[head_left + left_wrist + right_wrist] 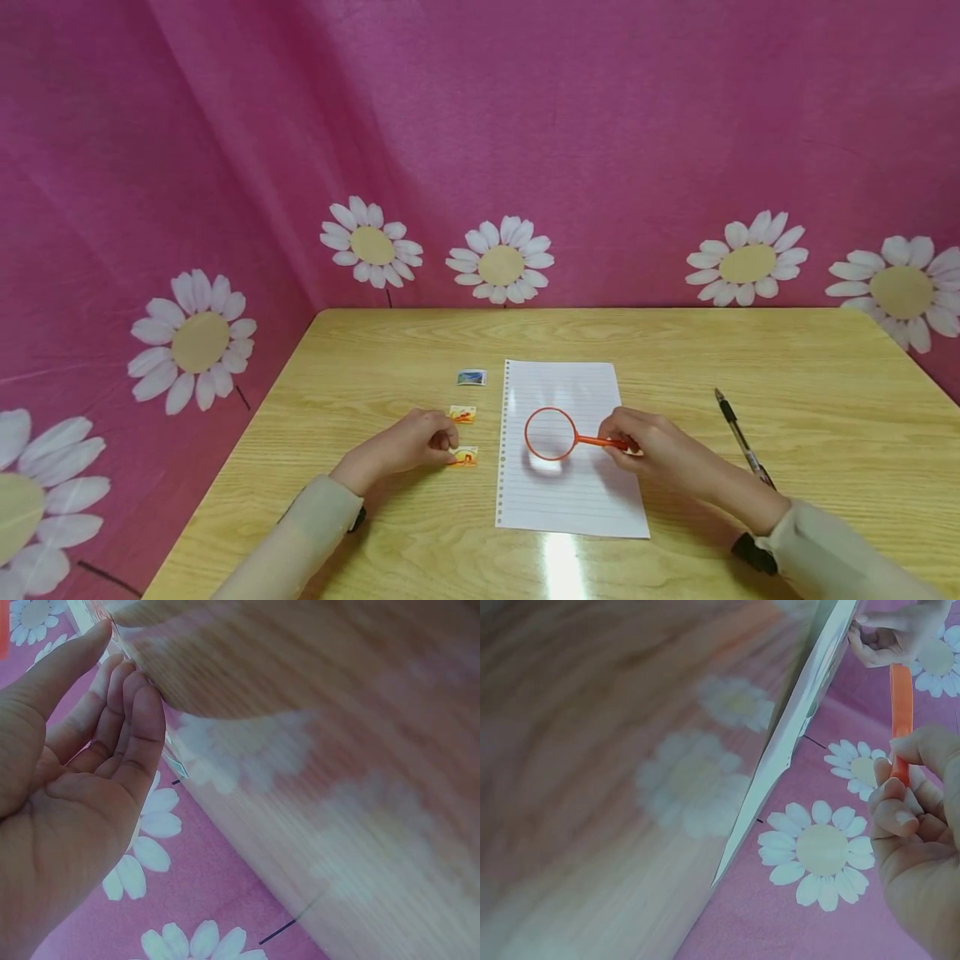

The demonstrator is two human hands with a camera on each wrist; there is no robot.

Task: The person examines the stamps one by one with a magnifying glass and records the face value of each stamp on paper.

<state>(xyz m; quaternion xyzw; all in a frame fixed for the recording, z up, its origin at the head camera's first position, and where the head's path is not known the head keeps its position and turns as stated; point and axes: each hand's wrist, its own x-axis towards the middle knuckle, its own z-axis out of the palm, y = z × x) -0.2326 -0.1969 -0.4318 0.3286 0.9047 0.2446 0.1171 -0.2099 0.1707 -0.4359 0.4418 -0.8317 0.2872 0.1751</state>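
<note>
A red-orange magnifying glass (577, 437) is held over a lined sheet of paper (570, 508), its round lens towards the left. The right hand (647, 442) grips its handle (902, 709) between thumb and curled fingers. Left of the paper, three small stamp-like pictures lie in a column: a blue one (472, 377) at the far end, then a yellow-and-red one (462, 414) and another yellow-and-red one (467, 457). The left hand (422, 440) has its fingertips at the left edge of the nearest one. In the left wrist view its thumb (79, 656) stands apart from the loosely bent fingers.
A black pen (742, 437) lies on the wooden table (360, 367), right of the paper and beyond the right forearm. A pink curtain (600, 150) with white daisies hangs behind the table and along its left side.
</note>
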